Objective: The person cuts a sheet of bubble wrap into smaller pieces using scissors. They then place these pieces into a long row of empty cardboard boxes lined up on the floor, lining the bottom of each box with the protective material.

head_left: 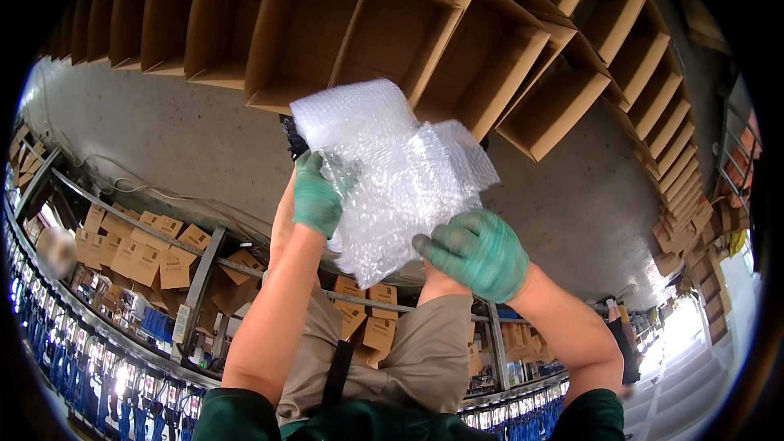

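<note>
Bubble wrap [400, 175]: one crumpled mass between your hands, before the open cartons [396, 28]; judged partway, in hand but loose and uneven. Your left hand [317, 200]: fingers pinching its left edge. Your right hand [482, 255]: fingers together at its lower right; pinch, cannot tell. Room: grey floor [184, 118] both sides; carton edges close ahead.

No text legible; small brown cartons [175, 270] bear dark print, too small to read.
</note>
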The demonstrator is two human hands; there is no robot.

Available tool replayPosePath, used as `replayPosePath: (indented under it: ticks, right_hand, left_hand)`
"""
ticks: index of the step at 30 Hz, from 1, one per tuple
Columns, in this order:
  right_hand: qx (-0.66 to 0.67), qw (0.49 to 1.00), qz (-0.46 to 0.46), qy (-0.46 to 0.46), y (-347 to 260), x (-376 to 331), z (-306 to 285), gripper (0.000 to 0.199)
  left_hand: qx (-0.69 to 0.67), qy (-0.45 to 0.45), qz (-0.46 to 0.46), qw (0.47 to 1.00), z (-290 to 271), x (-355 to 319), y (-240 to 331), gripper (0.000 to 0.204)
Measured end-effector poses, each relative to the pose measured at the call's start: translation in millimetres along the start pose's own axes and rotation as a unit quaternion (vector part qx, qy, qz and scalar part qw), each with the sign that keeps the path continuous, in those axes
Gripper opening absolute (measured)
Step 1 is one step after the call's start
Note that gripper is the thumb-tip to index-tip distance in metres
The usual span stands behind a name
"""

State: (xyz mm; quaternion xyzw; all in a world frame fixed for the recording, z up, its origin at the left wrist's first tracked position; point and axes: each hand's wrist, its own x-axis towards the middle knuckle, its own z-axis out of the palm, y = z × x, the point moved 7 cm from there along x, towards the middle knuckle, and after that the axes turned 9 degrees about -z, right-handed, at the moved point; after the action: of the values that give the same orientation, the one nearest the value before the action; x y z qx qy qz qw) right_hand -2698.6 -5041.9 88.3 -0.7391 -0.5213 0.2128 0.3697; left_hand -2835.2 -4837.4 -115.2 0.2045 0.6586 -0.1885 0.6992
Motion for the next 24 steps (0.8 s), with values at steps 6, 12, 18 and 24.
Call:
replayPosePath:
  ticks: [6, 12, 18, 24]
  right_hand:
    - [0.015, 0.999, 0.010, -0.051, -21, 4, -17, 0.034]
    - [0.032, 0.998, 0.017, -0.043, -30, 3, -22, 0.035]
    - [0.079, 0.979, 0.008, -0.186, -54, -1, -23, 0.039]
    - [0.150, 0.978, 0.007, -0.145, -91, 2, -28, 0.040]
  left_hand:
    - [0.345, -0.075, 0.098, 0.931, 64, -78, 15, 0.069]
    - [0.303, -0.248, -0.007, 0.920, 111, -84, -33, 0.064]
    - [0.470, -0.084, 0.115, 0.871, 130, -49, -48, 0.051]
    - [0.589, -0.138, 0.290, 0.742, 153, -39, -46, 0.042]
